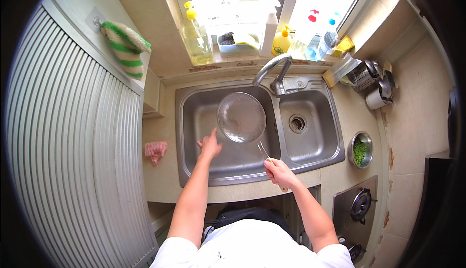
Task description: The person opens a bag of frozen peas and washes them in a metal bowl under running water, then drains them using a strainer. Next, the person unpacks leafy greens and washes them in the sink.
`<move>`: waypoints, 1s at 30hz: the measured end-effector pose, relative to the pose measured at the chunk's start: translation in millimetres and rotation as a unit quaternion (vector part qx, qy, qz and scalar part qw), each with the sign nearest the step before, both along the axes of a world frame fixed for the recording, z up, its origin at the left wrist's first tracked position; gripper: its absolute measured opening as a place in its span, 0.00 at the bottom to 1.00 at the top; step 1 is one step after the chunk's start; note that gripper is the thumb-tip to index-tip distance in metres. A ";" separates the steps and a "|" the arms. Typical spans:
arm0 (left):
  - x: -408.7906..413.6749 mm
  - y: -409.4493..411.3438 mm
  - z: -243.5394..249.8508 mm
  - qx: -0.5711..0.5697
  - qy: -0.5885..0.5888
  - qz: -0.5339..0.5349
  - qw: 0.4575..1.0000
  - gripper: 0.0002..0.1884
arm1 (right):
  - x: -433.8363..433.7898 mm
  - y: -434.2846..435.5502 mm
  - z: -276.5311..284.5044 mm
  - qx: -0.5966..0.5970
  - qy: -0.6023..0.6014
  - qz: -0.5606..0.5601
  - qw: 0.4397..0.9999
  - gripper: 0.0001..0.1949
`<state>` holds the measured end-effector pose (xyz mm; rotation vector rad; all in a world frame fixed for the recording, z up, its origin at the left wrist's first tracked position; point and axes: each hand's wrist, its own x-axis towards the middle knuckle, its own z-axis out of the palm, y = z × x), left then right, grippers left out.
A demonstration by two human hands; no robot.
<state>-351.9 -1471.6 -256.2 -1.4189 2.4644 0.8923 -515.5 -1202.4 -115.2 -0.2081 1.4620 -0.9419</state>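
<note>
A round perforated metal colander (242, 117) sits in the larger left basin of the stainless steel sink (198, 104). My left hand (211, 145) is over that basin, just below and left of the colander, with its fingers apart and nothing in them. In my right hand (279, 173) is a two-pronged fork (263, 149) with a wooden handle. Its metal tines point up and left, toward the colander's lower right rim. Whether my left fingertip touches the colander is hard to tell.
A chrome faucet (278, 69) arches over the sink's back edge. Right of the sink stand a metal bowl of green peas (360, 151) and a gas stove (355, 209). A pink cloth (156, 151) lies on the left counter. Several bottles, including a yellow-pump one (196, 38), line the windowsill.
</note>
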 end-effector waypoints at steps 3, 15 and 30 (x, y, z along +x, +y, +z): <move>2.5 -9.0 7.2 -0.011 0.011 0.034 0.999 0.36 | -3.7 -6.8 9.4 0.006 -0.041 0.002 0.999 0.17; -61.7 -0.2 107.6 -0.180 0.344 0.040 0.921 0.14 | -62.6 29.8 4.7 0.014 0.385 0.119 0.915 0.19; -326.8 71.4 121.1 -0.144 0.077 -0.368 0.915 0.36 | -95.4 26.8 -12.9 -0.009 0.327 0.150 0.933 0.20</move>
